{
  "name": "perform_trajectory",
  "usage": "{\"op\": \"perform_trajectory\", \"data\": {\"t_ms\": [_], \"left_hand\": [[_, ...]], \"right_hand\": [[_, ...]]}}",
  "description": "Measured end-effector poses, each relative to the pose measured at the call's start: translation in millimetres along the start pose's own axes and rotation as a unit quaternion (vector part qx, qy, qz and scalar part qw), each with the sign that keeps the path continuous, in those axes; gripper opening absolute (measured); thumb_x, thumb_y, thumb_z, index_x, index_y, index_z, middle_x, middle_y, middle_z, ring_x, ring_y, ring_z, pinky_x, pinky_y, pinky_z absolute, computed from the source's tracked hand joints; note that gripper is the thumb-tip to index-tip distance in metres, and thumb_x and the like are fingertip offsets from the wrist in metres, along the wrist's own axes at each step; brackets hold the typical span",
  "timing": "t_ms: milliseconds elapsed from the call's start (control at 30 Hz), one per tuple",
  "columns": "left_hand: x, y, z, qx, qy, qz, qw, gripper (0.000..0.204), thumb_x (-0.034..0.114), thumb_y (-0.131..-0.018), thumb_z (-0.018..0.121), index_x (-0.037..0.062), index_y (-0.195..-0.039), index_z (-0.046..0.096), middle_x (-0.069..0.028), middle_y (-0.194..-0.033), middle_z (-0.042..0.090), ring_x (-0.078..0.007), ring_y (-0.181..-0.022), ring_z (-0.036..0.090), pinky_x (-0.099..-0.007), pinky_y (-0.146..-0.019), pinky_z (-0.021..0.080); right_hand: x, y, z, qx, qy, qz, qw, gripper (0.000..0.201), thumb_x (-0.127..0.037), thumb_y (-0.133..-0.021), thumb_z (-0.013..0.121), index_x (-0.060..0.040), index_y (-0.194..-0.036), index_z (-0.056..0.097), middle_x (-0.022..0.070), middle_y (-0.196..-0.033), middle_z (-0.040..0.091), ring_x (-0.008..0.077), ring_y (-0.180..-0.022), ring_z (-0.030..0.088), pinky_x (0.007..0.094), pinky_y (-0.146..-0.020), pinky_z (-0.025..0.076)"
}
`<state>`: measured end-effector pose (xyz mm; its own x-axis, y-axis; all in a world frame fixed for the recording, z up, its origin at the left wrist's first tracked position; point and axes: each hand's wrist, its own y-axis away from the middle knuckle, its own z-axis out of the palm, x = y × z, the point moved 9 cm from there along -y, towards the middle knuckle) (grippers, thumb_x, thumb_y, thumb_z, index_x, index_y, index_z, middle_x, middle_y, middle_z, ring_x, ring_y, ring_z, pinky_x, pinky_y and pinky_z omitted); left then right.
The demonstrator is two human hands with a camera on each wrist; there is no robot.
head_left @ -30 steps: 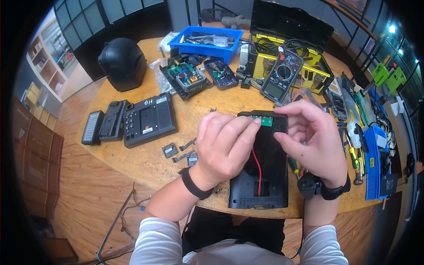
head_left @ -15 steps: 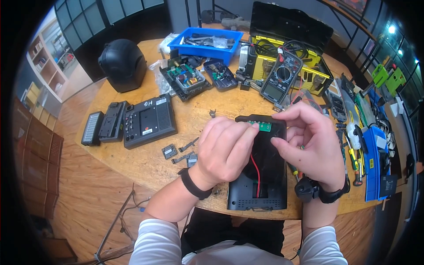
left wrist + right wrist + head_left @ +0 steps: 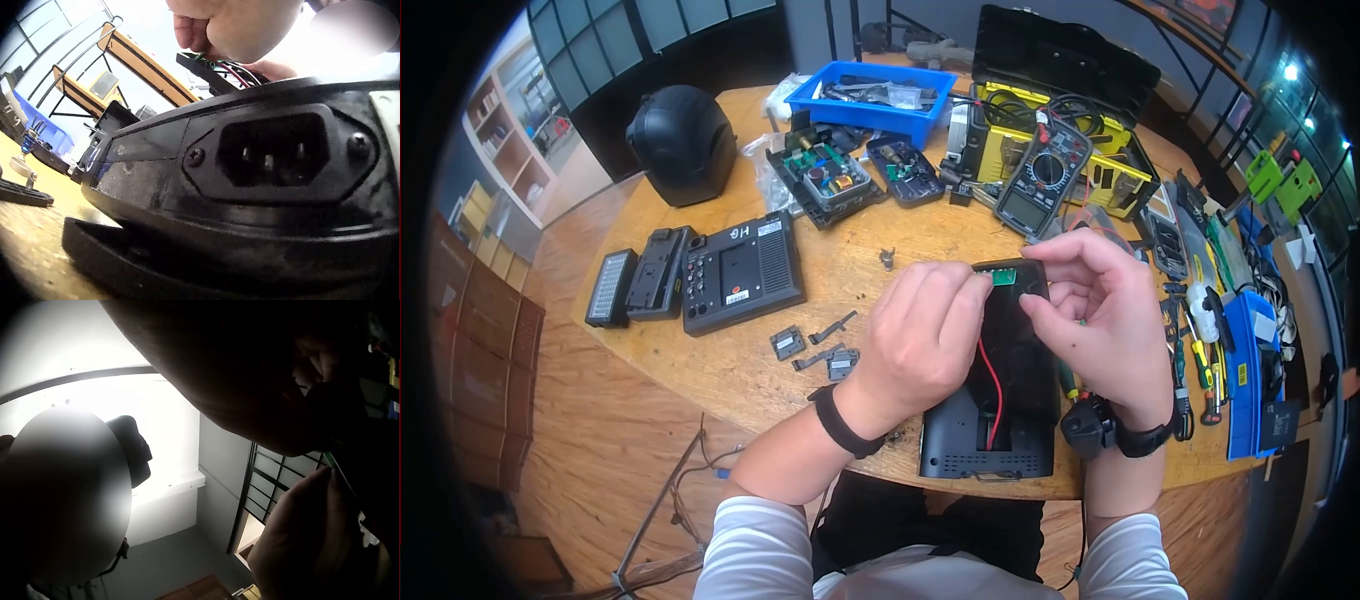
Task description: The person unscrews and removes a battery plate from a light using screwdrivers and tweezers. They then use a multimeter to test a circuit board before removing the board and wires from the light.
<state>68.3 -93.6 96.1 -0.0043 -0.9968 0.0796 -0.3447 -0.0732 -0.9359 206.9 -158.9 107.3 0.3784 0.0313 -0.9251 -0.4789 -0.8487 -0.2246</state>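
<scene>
In the head view, a dark casing (image 3: 945, 440) with a vented end lies at the table's front edge, its glossy black panel (image 3: 1015, 350) raised toward the far end. A red wire (image 3: 997, 390) runs from an opening in the casing up under my left hand (image 3: 925, 325). That hand pinches the panel's far end beside a small green circuit board (image 3: 1003, 277). My right hand (image 3: 1105, 315) curls around the panel's far right corner, index finger at the top and thumb at the side. A three-pin power socket (image 3: 275, 153) shows up close in the left wrist view.
Left stand a grey-black device (image 3: 745, 275) and battery-like blocks (image 3: 610, 290). Small grey parts (image 3: 788, 343) lie nearer. Behind are an opened circuit-board unit (image 3: 830, 180), a blue bin (image 3: 870, 85), a multimeter (image 3: 1043, 180) and a yellow-black toolbox (image 3: 1010, 150). Screwdrivers (image 3: 1203, 360) lie right.
The panel's far edge has tilted, so its black rim shows less than half a second ago. My left hand has shifted slightly right and down; both hands stay at the panel's far end.
</scene>
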Motion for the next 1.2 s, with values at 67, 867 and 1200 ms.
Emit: {"op": "perform_trajectory", "data": {"t_ms": [67, 867, 1200], "left_hand": [[-0.1, 0.2, 0.1, -0.005, 0.002, -0.004, 1.0, 0.026, -0.008, -0.076, 0.077, -0.0027, -0.1, 0.068, -0.0138, -0.092, 0.063, -0.0301, -0.077, 0.063, -0.0376, -0.066, 0.052], [-1.4, -3.7, 1.3, -0.039, -0.003, -0.012, 0.999, 0.025, -0.008, -0.077, 0.075, -0.0037, -0.099, 0.066, -0.015, -0.092, 0.063, -0.0316, -0.077, 0.063, -0.0393, -0.066, 0.052], [1.7, 1.9, -4.4, -0.001, 0.002, 0.012, 1.0, 0.029, -0.004, -0.073, 0.08, -0.004, -0.099, 0.067, -0.0125, -0.088, 0.063, -0.0286, -0.073, 0.063, -0.036, -0.06, 0.051]], "right_hand": [[-0.3, -0.5, 0.8, -0.001, -0.005, -0.001, 1.0, 0.031, 0.008, -0.086, 0.073, 0.003, -0.115, 0.064, 0.0037, -0.098, 0.072, -0.0019, -0.075, 0.058, 0.0139, -0.061, 0.047], [7.2, -2.2, 2.1, -0.017, -0.008, 0.016, 1.0, 0.03, 0.008, -0.088, 0.071, 0.0024, -0.116, 0.062, 0.0046, -0.1, 0.072, -0.0005, -0.076, 0.059, 0.0158, -0.063, 0.048], [2.0, 0.9, 2.6, -0.017, -0.028, 0.025, 0.999, 0.03, 0.009, -0.088, 0.071, 0.0019, -0.115, 0.063, 0.0049, -0.102, 0.073, -0.0005, -0.079, 0.062, 0.0137, -0.063, 0.049]]}}
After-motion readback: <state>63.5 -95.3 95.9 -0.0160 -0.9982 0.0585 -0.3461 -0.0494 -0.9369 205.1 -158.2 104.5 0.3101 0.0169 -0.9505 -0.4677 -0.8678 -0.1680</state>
